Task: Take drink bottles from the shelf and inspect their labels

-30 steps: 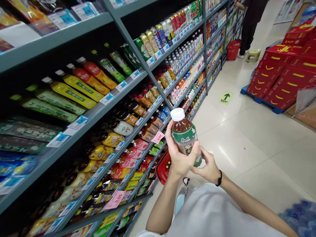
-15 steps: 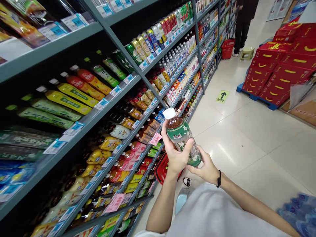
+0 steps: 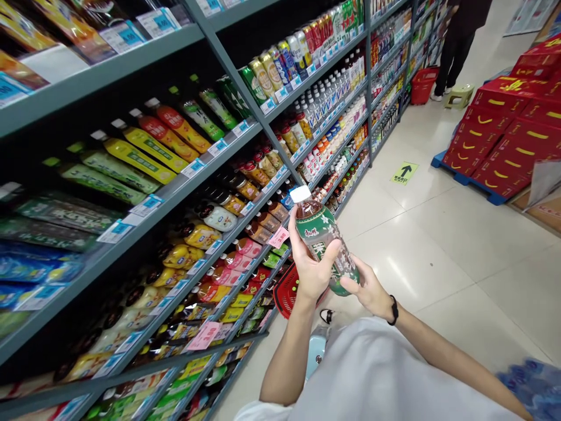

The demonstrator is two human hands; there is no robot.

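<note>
A bottle of brown tea with a white cap and a green floral label is tilted in front of me, its cap toward the upper left. My left hand is wrapped round its side, thumb across the label. Lower down, my right hand grips the bottle near its base, with a black band on the wrist. Below and left of the bottle a red shopping basket shows in part, next to the shelf; my left hand and forearm hide some of it.
A tall shelf of bottles and cans runs along my left. Red cartons are stacked on a blue pallet at right. Farther along, a person stands by another red basket and a small stool. Wrapped bottles lie lower right.
The bottle has turned slightly in my hands, so its label shows a different part. My right thumb has shifted onto its lower side. The view has swung a little left.
</note>
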